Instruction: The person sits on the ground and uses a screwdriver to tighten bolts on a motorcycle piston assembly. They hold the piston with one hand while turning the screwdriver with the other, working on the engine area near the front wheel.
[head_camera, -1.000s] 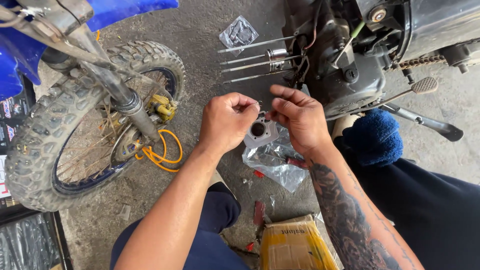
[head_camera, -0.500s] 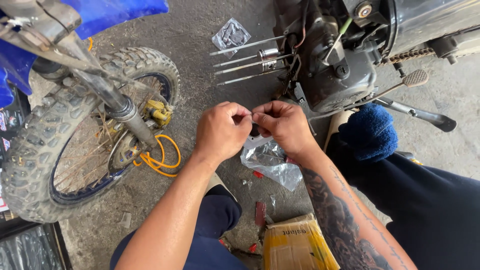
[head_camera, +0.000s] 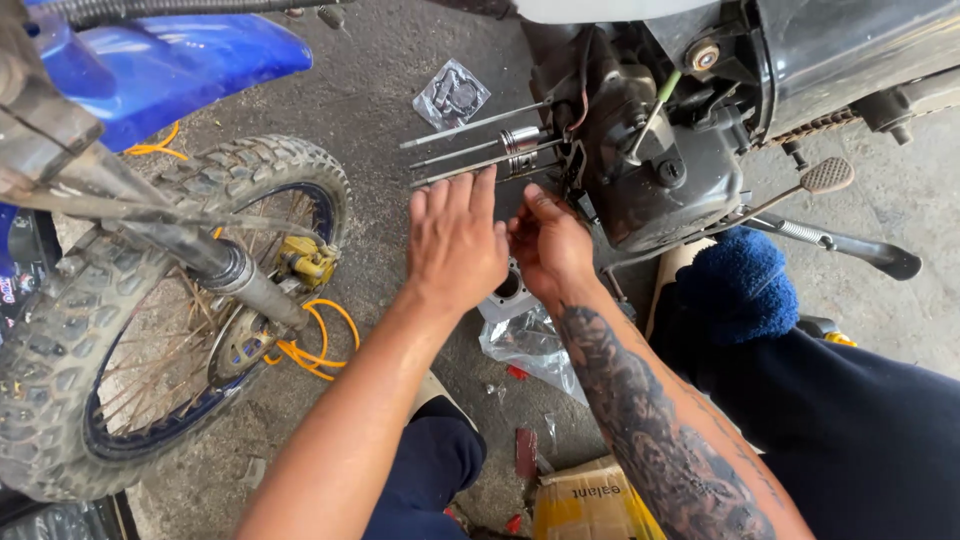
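Note:
My left hand (head_camera: 455, 240) is raised with its fingers stretched out, the tips at the long metal studs (head_camera: 470, 150) that stick out of the motorcycle engine (head_camera: 660, 170). My right hand (head_camera: 548, 248) is beside it, fingers curled toward the engine just below the piston (head_camera: 522, 139) on the studs. What those fingers hold is hidden. Below both hands a grey metal cylinder block (head_camera: 508, 287) with a round bore lies on a clear plastic bag (head_camera: 532, 348).
A blue dirt bike's knobby front wheel (head_camera: 150, 330) and fork (head_camera: 225, 268) stand to the left, with an orange cable (head_camera: 320, 350) beside them. A bagged gasket (head_camera: 452, 96) lies on the concrete. A blue cloth (head_camera: 738, 285), kick lever (head_camera: 830, 240) and yellow carton (head_camera: 590, 500) are nearby.
Both hands have moved up from the plastic bag toward the engine studs. The left hand's fingers have spread from a pinch. The view has shifted closer to the engine.

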